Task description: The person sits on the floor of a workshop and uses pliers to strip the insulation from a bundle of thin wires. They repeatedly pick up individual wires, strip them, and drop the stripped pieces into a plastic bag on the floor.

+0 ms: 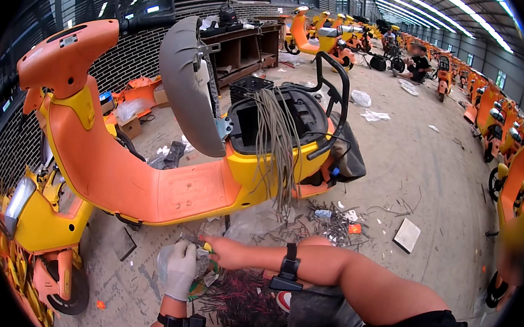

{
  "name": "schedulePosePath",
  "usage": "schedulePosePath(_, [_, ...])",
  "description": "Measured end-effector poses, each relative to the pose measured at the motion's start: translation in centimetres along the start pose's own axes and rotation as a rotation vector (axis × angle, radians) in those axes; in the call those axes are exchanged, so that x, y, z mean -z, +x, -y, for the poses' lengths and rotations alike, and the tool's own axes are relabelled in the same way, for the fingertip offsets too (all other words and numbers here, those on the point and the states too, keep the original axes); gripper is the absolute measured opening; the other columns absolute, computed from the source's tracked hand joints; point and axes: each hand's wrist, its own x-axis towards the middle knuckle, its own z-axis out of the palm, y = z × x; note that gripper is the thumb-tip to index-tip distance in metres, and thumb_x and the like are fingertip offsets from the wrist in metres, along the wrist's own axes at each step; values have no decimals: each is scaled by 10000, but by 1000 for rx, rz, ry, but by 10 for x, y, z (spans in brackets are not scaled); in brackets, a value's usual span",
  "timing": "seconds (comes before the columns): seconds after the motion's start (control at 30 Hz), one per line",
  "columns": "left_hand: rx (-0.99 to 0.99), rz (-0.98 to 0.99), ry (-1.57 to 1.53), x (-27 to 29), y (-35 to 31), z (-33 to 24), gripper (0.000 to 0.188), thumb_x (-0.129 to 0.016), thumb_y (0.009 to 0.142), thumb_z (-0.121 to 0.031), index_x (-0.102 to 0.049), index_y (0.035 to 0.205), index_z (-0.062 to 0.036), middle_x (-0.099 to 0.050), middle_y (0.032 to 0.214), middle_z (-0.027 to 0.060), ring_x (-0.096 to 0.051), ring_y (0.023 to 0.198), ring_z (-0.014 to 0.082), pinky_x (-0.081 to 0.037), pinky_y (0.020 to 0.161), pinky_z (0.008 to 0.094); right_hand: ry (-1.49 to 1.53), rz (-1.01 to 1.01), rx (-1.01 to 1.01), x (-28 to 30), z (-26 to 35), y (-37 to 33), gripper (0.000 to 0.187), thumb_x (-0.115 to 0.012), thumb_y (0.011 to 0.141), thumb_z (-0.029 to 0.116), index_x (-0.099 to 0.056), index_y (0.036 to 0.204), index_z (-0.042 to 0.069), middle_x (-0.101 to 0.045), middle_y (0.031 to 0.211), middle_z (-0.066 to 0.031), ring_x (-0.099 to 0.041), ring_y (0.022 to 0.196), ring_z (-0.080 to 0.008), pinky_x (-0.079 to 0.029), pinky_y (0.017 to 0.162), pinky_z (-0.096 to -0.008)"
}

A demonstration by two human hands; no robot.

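Observation:
My left hand (182, 268), in a pale glove, is closed low in front of the scooter, beside crumpled clear plastic (163, 261). What its fingers grip is hidden. Close by on its right, my bare right hand (225, 253) is closed around a small tool with a yellow part (207, 246); its kind cannot be made out. Ahead stands an orange and yellow scooter (193, 189) with its grey seat (185, 85) tipped up. A bundle of grey cables (276, 134) hangs over the open seat compartment and down its side.
Dark clippings (240, 305) litter the floor between my feet, and more lie under the scooter's rear. A flat pale block (407, 235) rests to the right. Another scooter (51, 228) stands at left; a row of scooters (513, 181) lines the right. Farther back, a person (418, 64) sits.

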Motion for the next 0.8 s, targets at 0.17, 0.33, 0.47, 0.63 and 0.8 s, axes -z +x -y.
schedulePosePath(0.17, [-14,-8,10,-1,3,7,202,-566,902,-168,-657,919,11,-643,771,176,-645,714,278,-487,673,378,13,20,-22,2,1,2,545,-595,863,60,-421,1372,-22,-597,1178,-277,-577,1114,-420,-477,933,-444])
schedulePosePath(0.33, [-108,-28,-50,-8,9,29,211,-542,936,-168,-632,838,-5,-588,650,32,-510,528,93,-402,494,272,65,75,-122,16,16,-4,485,-631,895,160,-465,1320,-3,-652,1027,-257,-627,997,-423,-500,852,-470])
schedulePosePath(0.47, [-35,67,-184,-6,11,21,225,-511,969,-183,-611,865,-10,-542,642,16,-477,522,90,-383,485,254,-58,-5,-100,12,13,-2,481,-620,924,255,-468,1305,5,-664,926,-247,-643,878,-423,-503,766,-494])
schedulePosePath(0.63, [-39,23,-391,-4,5,14,340,-411,1040,-239,-600,854,-27,-536,652,28,-502,557,109,-403,517,267,-56,-128,-66,16,12,1,364,-620,922,277,-521,1145,7,-658,936,-243,-633,908,-433,-494,779,-514])
schedulePosePath(0.8, [-75,40,-467,-20,2,29,405,-346,1066,-312,-577,917,-15,-544,640,49,-515,560,134,-425,544,268,-14,-236,-54,34,18,-7,331,-610,924,258,-521,1098,-10,-650,913,-245,-633,902,-428,-494,772,-513])
